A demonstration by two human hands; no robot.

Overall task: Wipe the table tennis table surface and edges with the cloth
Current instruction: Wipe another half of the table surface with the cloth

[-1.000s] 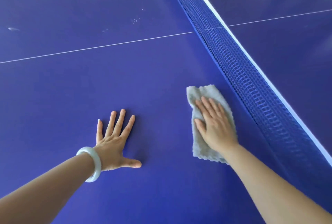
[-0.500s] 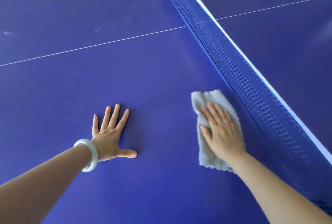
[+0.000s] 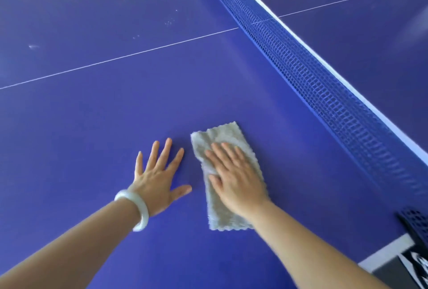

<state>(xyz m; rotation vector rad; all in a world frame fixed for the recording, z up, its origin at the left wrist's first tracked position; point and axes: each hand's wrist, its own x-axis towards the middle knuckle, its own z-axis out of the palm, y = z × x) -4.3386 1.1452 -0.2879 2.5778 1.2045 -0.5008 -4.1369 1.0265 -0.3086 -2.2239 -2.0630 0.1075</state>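
right hand [image 3: 235,182] covers cloth [image 3: 220,135] middle | left hand [image 3: 157,179] flat | net clamp [image 3: 414,221] cropped

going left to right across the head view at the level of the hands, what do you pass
white bracelet → left hand → grey cloth, with the right hand flat on it → blue net

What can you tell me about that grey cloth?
The cloth is pale grey and fluffy-looking, with wavy edges, a long rectangle. It lies flat on the blue table, apart from the net. The right hand presses on its middle, fingers straight; the left hand rests beside it, not touching.
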